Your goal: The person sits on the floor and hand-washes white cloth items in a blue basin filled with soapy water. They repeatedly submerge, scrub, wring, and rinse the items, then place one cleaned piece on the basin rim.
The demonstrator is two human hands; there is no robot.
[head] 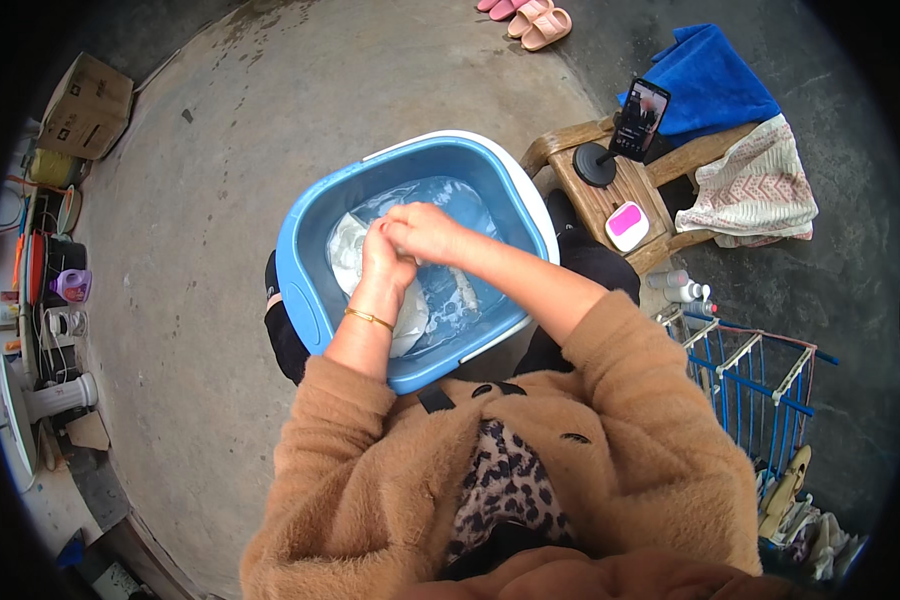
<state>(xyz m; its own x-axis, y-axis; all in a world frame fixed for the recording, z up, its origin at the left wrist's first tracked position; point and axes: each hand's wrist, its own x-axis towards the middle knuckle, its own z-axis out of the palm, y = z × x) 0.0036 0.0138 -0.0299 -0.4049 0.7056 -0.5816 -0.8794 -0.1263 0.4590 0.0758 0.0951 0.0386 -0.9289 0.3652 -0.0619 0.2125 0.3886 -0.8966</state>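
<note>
A blue plastic basin with a white rim (294,247) stands before me, between my legs, with water in its bottom. White cloth (411,326) lies wet and partly under the water on the basin's left side. Over it my left hand (386,259), with a gold bangle (370,319) on the wrist, and my right hand (427,232) press together with fingers curled. The cloth bunches up against my hands and seems gripped between them; the fingers hide most of that part. Foam and bubbles (461,292) float right of my hands.
On the right, a wooden chair (570,169) holds a phone (641,120) on a stand and a soap dish (628,226). A blue towel (712,82) and patterned cloth (757,180) hang there. Bottles (682,291) and a drying rack (750,367) stand nearer. A carton (86,105) sits far left.
</note>
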